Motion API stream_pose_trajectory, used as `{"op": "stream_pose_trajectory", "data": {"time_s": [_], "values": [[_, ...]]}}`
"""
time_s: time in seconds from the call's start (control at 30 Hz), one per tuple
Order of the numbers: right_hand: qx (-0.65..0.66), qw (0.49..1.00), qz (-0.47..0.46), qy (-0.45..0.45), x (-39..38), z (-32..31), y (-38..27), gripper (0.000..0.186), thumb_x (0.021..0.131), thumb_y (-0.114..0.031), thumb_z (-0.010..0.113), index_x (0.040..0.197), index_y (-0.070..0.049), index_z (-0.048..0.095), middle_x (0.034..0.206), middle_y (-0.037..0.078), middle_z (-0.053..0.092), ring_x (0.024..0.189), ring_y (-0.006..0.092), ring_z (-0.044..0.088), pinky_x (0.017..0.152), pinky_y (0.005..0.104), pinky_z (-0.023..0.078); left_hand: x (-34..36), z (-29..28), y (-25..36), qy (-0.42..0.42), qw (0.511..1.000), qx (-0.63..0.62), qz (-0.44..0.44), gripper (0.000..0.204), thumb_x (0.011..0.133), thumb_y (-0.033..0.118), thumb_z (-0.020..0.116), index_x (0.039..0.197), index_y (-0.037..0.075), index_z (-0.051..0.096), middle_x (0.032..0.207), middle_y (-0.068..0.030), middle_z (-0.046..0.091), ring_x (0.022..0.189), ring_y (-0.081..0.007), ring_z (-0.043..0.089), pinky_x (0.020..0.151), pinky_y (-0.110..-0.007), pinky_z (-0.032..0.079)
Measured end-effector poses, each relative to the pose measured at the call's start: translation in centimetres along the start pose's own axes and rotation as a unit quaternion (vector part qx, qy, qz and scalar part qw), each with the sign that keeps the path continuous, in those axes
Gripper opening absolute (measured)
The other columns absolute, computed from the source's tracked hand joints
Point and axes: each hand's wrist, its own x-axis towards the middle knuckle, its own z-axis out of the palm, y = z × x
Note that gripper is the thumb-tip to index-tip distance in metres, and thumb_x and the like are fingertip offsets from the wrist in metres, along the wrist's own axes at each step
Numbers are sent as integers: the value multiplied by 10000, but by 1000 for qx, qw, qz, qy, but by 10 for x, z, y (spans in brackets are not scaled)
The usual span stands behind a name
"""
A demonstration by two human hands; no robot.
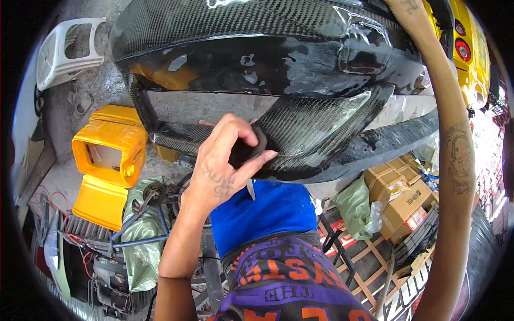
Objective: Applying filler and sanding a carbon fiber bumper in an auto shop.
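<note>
The left hand curls fingers and thumb around a dark piece against the bumper, ahead of the person's waist. The step seems to be working its surface; the next move likely calls for steady pressure. Rightward, the right hand reaches far forward, cropped; its grip I cannot tell.

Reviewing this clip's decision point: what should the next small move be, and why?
Probably slide the left hand slightly along the woven-patterned panel: it seems curled around a dark curved piece right beside that panel. The right hand is up at the far right, partly cut off by the picture's edge.
</note>
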Motion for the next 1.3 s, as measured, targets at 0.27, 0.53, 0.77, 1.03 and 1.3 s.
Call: {"op": "stream_pose_trajectory", "data": {"time_s": [0.27, 0.53, 0.77, 1.03, 1.3], "values": [[-26, 999, -11, 15, 4, -6, 2, 926, 827, -496, 820, 1428, 111, 461, 1332, 267, 626, 1235, 323, 620, 1075, 376, 463, 10, 17, 0, -4, 980, -181, -84, 212, 870, 18, 793, 1034, -6, 661, 1026, -81, 691, 945, -165, 656, 864, -300, 518], [-37, 999, -4, 10, 8, -7, 8, 981, 808, -546, 820, 1411, 137, 455, 1311, 293, 625, 1231, 339, 623, 1062, 387, 477, 36, 20, -8, -137, 955, -264, -11, 148, 840, -8, 808, 961, -11, 723, 974, -88, 683, 922, -164, 649, 842, -301, 508], [-28, 998, -51, 22, 13, 1, 24, 1023, 820, -568, 807, 1459, 125, 409, 1374, 307, 590, 1300, 360, 584, 1108, 390, 447, 45, 29, -4, -162, 967, -196, 25, 205, 805, 21, 833, 867, 18, 638, 926, -65, 648, 916, -172, 625, 849, -313, 491], [-70, 994, -73, 38, 22, 1, 33, 1031, 824, -626, 778, 1451, 113, 425, 1354, 310, 598, 1291, 366, 589, 1103, 404, 450, 59, 27, 1, -204, 960, -190, 17, 194, 805, 26, 834, 842, -1, 645, 891, -72, 665, 862, -170, 640, 783, -310, 498], [-51, 996, -72, 32, 16, 3, 26, 954, 848, -603, 770, 1409, 107, 470, 1302, 292, 636, 1247, 366, 617, 1087, 406, 462, 57, 30, -4, -189, 961, -200, 23, 200, 798, 40, 843, 835, 0, 651, 864, -62, 652, 839, -175, 630, 781, -311, 491]]}}
